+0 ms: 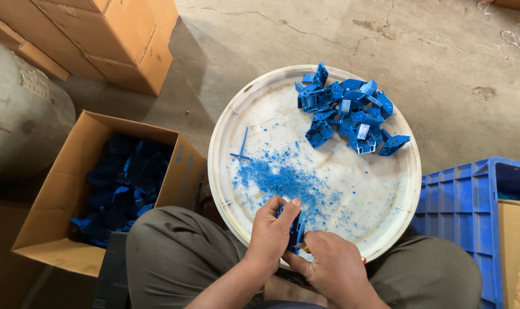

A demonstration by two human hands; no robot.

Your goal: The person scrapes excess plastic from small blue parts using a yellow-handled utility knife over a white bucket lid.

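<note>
My left hand point(271, 232) grips a small blue plastic part point(296, 229) over the near rim of a round white tray point(231, 123). My right hand point(331, 263) is closed right beside it, touching the part's lower edge; a small tool seems to sit in its fingers but is mostly hidden. A heap of several blue plastic parts point(348, 111) lies at the tray's far right. Blue shavings point(283, 180) are scattered across the tray's middle, and a thin blue sprue piece point(241, 146) lies at its left.
An open cardboard box point(59, 194) holding several blue parts stands at my left knee. A blue plastic crate point(466, 200) stands on the right. Stacked cardboard boxes point(117, 40) and a white drum point(19, 114) are at the far left on the concrete floor.
</note>
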